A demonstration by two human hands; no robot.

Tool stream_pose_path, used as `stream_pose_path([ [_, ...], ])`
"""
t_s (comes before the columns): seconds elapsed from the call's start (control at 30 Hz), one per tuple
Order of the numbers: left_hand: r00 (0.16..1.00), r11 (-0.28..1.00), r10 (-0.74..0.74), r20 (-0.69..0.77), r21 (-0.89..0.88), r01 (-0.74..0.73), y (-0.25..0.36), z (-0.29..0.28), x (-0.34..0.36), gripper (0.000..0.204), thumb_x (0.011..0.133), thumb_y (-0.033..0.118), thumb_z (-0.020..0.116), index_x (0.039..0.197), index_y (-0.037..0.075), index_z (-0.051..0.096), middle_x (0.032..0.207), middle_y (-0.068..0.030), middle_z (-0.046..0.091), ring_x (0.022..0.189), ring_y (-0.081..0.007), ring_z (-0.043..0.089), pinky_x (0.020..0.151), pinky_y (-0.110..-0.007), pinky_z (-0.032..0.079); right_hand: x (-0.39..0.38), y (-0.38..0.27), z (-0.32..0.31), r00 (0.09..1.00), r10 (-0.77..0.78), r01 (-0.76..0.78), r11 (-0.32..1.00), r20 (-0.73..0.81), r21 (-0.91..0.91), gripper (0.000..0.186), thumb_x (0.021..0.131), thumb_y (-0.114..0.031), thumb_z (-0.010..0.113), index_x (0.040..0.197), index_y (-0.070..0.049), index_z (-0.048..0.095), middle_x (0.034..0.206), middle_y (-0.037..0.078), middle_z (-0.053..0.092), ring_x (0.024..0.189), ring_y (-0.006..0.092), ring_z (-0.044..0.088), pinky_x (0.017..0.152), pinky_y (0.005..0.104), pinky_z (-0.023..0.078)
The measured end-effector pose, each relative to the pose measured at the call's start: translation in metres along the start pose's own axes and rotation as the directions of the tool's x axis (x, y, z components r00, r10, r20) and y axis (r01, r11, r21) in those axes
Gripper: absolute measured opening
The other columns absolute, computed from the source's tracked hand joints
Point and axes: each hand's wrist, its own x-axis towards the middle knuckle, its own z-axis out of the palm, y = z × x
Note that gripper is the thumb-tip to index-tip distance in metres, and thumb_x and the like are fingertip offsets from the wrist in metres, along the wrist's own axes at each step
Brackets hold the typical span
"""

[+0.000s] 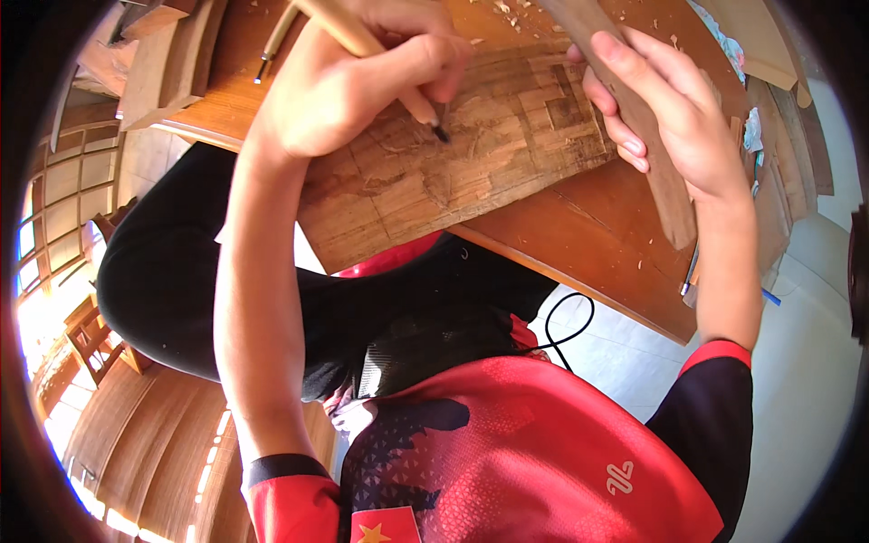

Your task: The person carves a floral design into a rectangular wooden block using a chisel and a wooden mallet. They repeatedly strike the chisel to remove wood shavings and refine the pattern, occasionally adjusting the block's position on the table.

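Observation:
My left hand (348, 77) is closed around a wooden-handled chisel (337, 25); its dark metal tip (441, 132) touches a carved wooden panel (471, 154) that lies tilted over the near edge of a workbench. My right hand (674, 109) grips a long flat wooden mallet stick (661, 185), held upright just right of the chisel tip and above the panel's right end. The panel shows shallow carved lines and square patterns. Wood chips lie around the chisel.
The brown workbench (588, 240) carries wood shavings, another tool (272, 45) at the upper left and wood pieces (167, 63) at the far left. A black cable (566, 335) hangs below the bench edge over a pale tiled floor. My lap in dark trousers sits under the panel.

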Motion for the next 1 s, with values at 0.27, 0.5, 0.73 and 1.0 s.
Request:
stream_pose_path([
  [0.27, 0.986, 0.983, -0.084, -0.142, 0.153, 0.106, 0.022, 0.01, -0.001, 0.037, 0.108, 0.034, 0.062, 0.103, -0.001, 0.072, 0.079, -0.0031, 0.065, 0.07, -0.0083, 0.063, 0.063, -0.024, 0.049, 0.004, 0.019, 0.004, 0.998, -0.064, 0.06, 0.982, 0.016, 0.178, 0.038, 0.106, -0.042, 0.062, 0.1, -0.005, 0.06, 0.08, 0.001, 0.057, 0.056, 0.0063, 0.051, 0.046, 0.0238, 0.039],
  [0.5, 0.982, 0.928, -0.163, 0.096, 0.354, 0.119, 0.065, -0.009, 0.013, 0.033, 0.094, 0.025, 0.078, 0.111, -0.001, 0.068, 0.093, -0.0069, 0.072, 0.084, -0.0153, 0.07, 0.077, -0.031, 0.058, 0.005, 0.023, 0.012, 0.993, -0.119, 0.12, 0.969, -0.017, 0.216, 0.039, 0.107, -0.041, 0.06, 0.107, -0.002, 0.063, 0.08, 0.001, 0.057, 0.054, 0.0063, 0.051, 0.045, 0.024, 0.038],
  [0.73, 0.935, 0.964, -0.265, 0.234, 0.032, 0.265, 0.09, -0.035, 0.04, 0.057, 0.09, 0.013, 0.084, 0.132, -0.007, 0.05, 0.11, -0.0155, 0.072, 0.105, -0.022, 0.072, 0.094, -0.033, 0.058, 0.007, 0.02, 0.004, 0.994, -0.112, 0.109, 0.966, -0.001, 0.234, 0.042, 0.107, -0.041, 0.058, 0.116, 0.0, 0.063, 0.079, 0.001, 0.056, 0.052, 0.0063, 0.049, 0.045, 0.0234, 0.037],
  [1.0, 0.955, 0.979, -0.068, 0.29, -0.166, 0.121, 0.082, -0.019, 0.036, 0.053, 0.099, 0.0, 0.067, 0.144, -0.008, 0.039, 0.122, -0.0218, 0.07, 0.119, -0.0272, 0.069, 0.105, -0.037, 0.057, 0.011, 0.025, -0.003, 0.994, -0.093, 0.07, 0.943, 0.055, 0.326, 0.041, 0.108, -0.04, 0.056, 0.117, -0.001, 0.061, 0.081, 0.002, 0.055, 0.051, 0.0068, 0.047, 0.044, 0.0233, 0.037],
])
